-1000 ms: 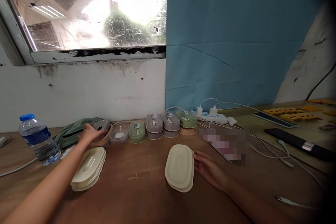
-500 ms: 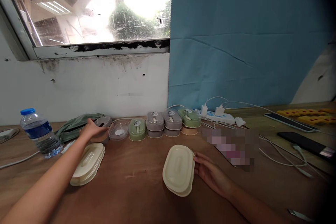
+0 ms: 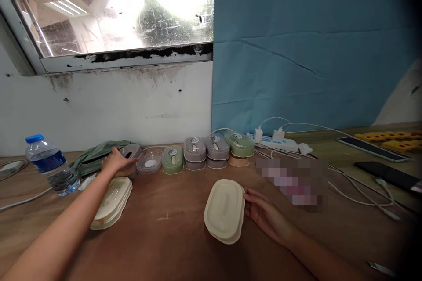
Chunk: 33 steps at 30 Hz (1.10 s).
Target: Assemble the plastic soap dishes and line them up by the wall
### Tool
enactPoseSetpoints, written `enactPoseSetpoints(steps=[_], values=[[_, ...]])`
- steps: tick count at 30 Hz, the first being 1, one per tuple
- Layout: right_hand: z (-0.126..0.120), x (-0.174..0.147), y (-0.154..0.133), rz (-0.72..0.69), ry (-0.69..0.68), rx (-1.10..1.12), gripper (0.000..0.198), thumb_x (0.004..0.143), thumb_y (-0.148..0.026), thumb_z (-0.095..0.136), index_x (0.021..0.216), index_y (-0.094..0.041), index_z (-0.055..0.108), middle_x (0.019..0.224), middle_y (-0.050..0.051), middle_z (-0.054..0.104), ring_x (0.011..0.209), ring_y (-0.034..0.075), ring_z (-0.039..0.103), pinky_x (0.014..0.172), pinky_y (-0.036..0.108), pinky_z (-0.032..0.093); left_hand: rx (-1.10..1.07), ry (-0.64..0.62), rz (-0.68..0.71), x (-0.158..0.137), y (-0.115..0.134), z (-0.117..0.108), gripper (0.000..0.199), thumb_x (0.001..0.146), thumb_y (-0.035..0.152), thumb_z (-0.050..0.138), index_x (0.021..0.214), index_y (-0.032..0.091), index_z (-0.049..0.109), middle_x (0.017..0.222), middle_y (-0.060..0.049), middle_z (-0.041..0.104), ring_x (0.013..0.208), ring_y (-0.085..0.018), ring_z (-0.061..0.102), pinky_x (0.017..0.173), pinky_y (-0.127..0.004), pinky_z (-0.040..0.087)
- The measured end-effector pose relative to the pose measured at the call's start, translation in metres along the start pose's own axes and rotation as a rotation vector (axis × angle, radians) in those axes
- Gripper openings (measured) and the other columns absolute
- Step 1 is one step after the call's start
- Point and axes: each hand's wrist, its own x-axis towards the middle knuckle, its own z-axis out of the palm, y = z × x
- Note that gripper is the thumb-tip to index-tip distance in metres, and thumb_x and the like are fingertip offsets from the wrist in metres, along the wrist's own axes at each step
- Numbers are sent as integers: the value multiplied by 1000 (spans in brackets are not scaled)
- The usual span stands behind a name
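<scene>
My right hand (image 3: 263, 210) pinches the right edge of a cream oval plastic lid (image 3: 224, 208), which seems to have a second one under it. The lid is tilted up above the table's middle. At the left, my left hand (image 3: 115, 162) reaches over to a grey lidded box (image 3: 132, 153), its thumb across the near side; the far fingers are partly hidden. Under that forearm lies another cream lid stack (image 3: 115, 202). Beside the grey box stands a clear round-cornered tub (image 3: 150, 161) with a white disc in it.
Along the wall stand a green box (image 3: 172, 160), two grey boxes (image 3: 195, 153) and a green-and-tan box (image 3: 240, 145). A water bottle (image 3: 51, 164) and a green pouch (image 3: 90, 158) are left. Right are a power strip (image 3: 277, 142), cables, phones (image 3: 372, 148) and a blurred patch.
Both hands keep nearly the same places and holds. The view has shifted slightly, and the things on the right sit a little farther right in it.
</scene>
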Motion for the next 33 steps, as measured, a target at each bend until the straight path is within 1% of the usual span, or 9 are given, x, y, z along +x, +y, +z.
enactPoseSetpoints(steps=[3, 6, 10, 14, 16, 19, 25, 30, 33], values=[[0, 1, 0, -7, 12, -17, 7, 67, -24, 66, 68, -21, 60, 70, -1, 61, 70, 17, 56, 65, 28, 41, -33, -1, -9, -2, 2, -2, 103, 47, 74, 53, 122, 6, 29, 118, -24, 47, 110, -40, 43, 87, -45, 34], [2, 1, -1, -15, 27, -36, 8, 66, -25, 66, 66, -21, 59, 69, -1, 60, 69, 16, 55, 63, 27, 40, -51, 130, 42, -19, 8, -8, 95, 55, 71, 49, 120, 4, 32, 123, -26, 40, 116, -39, 36, 92, -45, 29], [7, 1, -1, -25, -6, -55, 10, 65, -26, 66, 65, -19, 59, 65, -1, 58, 64, 14, 51, 60, 25, 39, -98, 280, 399, -85, 26, -11, 68, 69, 59, 44, 117, 12, 38, 133, -18, 27, 124, -31, 23, 101, -43, 18], [10, -2, 0, -28, -43, -104, 13, 63, -28, 67, 62, -16, 61, 61, -1, 56, 57, 12, 48, 56, 23, 38, -259, -88, 727, -186, 48, 5, 65, 62, 58, 54, 114, 21, 44, 125, -12, 42, 118, -30, 34, 98, -44, 25], [10, -3, 1, -25, -77, -137, 15, 62, -29, 68, 63, -15, 63, 59, -1, 57, 55, 11, 47, 55, 23, 37, -412, -268, 752, -228, 59, 21, 74, 56, 55, 62, 119, 23, 41, 121, -11, 47, 111, -30, 42, 91, -41, 35], [7, -4, 4, -24, -148, -210, 18, 62, -31, 70, 65, -14, 64, 58, 0, 58, 53, 10, 47, 54, 23, 36, -555, -338, 727, -261, 75, 45, 79, 47, 44, 72, 117, 24, 42, 116, -11, 51, 103, -31, 48, 85, -40, 40], [7, -5, 3, -23, -167, -243, 19, 65, -33, 68, 70, -15, 65, 58, 0, 58, 53, 10, 46, 53, 22, 35, -604, -144, 650, -261, 79, 62, 70, 50, 32, 69, 113, 22, 39, 108, -10, 51, 99, -28, 49, 83, -40, 41], [7, -4, 0, 7, -91, -210, 18, 65, -34, 67, 70, -16, 65, 56, -1, 55, 53, 12, 47, 54, 23, 36, -486, 147, 632, -238, 53, 43, 71, 55, 47, 66, 113, 21, 35, 118, -13, 44, 104, -30, 45, 87, -42, 36], [6, -2, 1, 7, -85, -218, 16, 64, -32, 67, 68, -16, 65, 58, -1, 55, 54, 12, 47, 54, 23, 36, -367, 328, 406, -209, 25, 23, 75, 53, 58, 63, 111, 18, 36, 113, -14, 49, 102, -31, 45, 88, -42, 34]])
